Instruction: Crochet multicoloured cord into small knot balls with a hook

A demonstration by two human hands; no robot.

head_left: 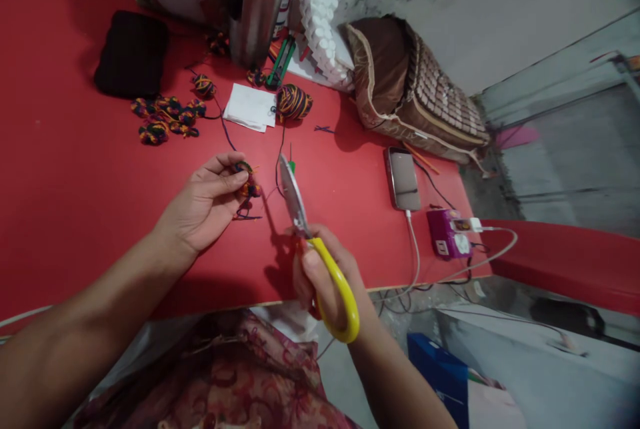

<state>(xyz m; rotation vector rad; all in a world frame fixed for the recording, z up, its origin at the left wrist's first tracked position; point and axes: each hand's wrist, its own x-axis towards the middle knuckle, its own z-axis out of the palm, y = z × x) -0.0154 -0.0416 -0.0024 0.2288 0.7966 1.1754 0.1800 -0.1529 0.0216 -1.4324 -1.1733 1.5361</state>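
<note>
My left hand (207, 199) pinches a small multicoloured yarn piece (249, 186) just above the red table (75, 169); a dark strand trails from it. My right hand (325, 282) grips yellow-handled scissors (320, 249), the blades together and pointing up toward the yarn piece, a little to its right. A yarn ball (293, 101) lies farther back, its thread running down toward the scissors. Several finished yarn pieces (167, 116) sit in a cluster at the back left.
A black pouch (131, 52), white paper (250, 107), a steel flask (257, 2) and a white foam piece (323, 29) stand at the back. A brown cushion (415, 82), a charging phone (403, 179) and a purple power strip (447, 234) lie right.
</note>
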